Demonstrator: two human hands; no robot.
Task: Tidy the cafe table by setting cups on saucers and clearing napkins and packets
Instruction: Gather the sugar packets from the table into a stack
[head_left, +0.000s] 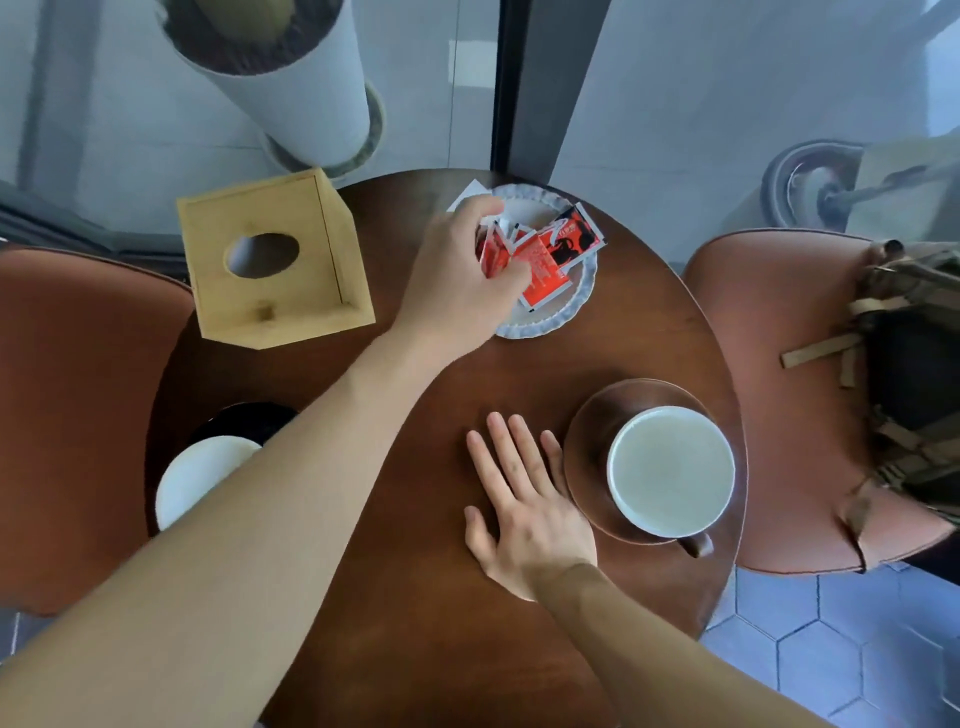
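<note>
Second cup, lower left of the frame: a white round cup (200, 475) sits on a black saucer (244, 418), largely hidden under the left forearm; it looks already set.
Tissue box, upper left: a square pale wooden tissue box (270, 260) with an oval hole stands on the round dark brown wooden desk (415, 623); no napkin shows in it or on the desk.
Left hand, upper centre: the left hand (462, 275) reaches over the plate, fingers curled round red and white sauce packets (540, 260), apparently setting them down or gathering them; I cannot tell which.
Packet plate, upper centre: a white scalloped china plate (571, 299) holds the packets in a loose heap.
Right hand, lower centre: the right hand (524, 504) lies flat on the desk, fingers straight and spread, holding nothing, just beside the brown saucer.
First cup, lower right: a white cup with a brown handle (670, 470) stands on a brown wooden saucer (587, 441).
Progress: both cups appear seated; packets are collected on the plate, so the task seems nearly finished, with only the packets left to settle or carry off.
</note>
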